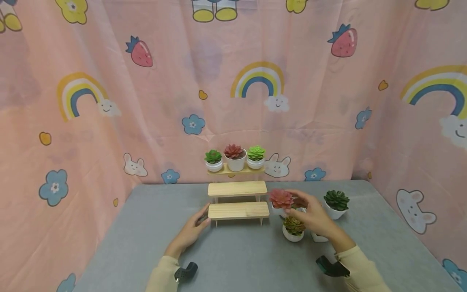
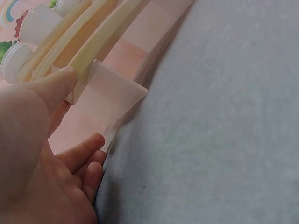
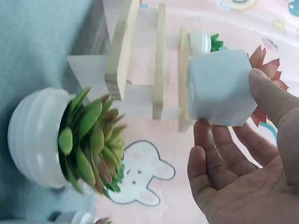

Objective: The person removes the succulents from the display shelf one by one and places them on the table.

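Observation:
My right hand [image 1: 311, 213] holds a potted pink-red succulent [image 1: 281, 198] up beside the stand's right end. In the right wrist view its white square pot [image 3: 219, 88] is pinched between thumb and fingers, above the table. My left hand [image 1: 189, 231] is at the left end of a three-step wooden shelf stand [image 1: 238, 211]. Its thumb [image 2: 63, 81] and forefinger pinch the end of the lowest board, while the other fingers curl loosely below. Three potted succulents stand on the top step: dark green [image 1: 213, 160], red [image 1: 235, 157] and bright green [image 1: 256, 157]. The lower two boards are bare.
Just below my right hand, a brownish-green succulent [image 1: 293, 229] stands in a ribbed white pot. Farther right is a dark green succulent [image 1: 335, 204]. Another white pot [image 1: 319, 237] is partly hidden by my right wrist. A pink patterned curtain [image 1: 164, 101] hangs behind the grey table [image 1: 233, 259].

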### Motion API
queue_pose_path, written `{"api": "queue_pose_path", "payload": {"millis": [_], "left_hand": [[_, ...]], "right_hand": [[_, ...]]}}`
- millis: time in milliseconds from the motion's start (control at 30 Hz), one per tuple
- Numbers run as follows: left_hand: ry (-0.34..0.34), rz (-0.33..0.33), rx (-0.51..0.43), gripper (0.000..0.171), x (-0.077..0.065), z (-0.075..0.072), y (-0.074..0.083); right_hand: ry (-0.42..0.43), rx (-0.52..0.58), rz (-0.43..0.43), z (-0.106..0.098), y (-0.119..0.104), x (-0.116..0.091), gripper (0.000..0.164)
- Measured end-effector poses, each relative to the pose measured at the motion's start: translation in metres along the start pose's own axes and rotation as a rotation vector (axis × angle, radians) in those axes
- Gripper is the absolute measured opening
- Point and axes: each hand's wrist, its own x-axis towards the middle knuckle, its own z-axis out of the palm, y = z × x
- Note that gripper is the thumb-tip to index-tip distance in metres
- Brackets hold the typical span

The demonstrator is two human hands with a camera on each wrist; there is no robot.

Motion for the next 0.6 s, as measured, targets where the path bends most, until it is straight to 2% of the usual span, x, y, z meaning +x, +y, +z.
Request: {"api": "queue_pose_path", "payload": {"millis": [100, 300, 600], "left_hand": [[0.003, 0.001, -0.004, 0.062, 0.000, 0.000, -0.001], [0.001, -0.002, -0.016, 0.062, 0.001, 0.001, -0.001], [-0.002, 0.004, -0.009, 0.062, 0.001, 0.000, -0.001]], "right_hand": [[-0.005, 0.012, -0.021, -0.006, 0.003, -0.004, 0.047], [-0.015, -0.004, 0.004, -0.017, 0.003, -0.014, 0.049], [0.026, -0.045, 0.036, -0.034, 0.006, -0.025, 0.050]]}}
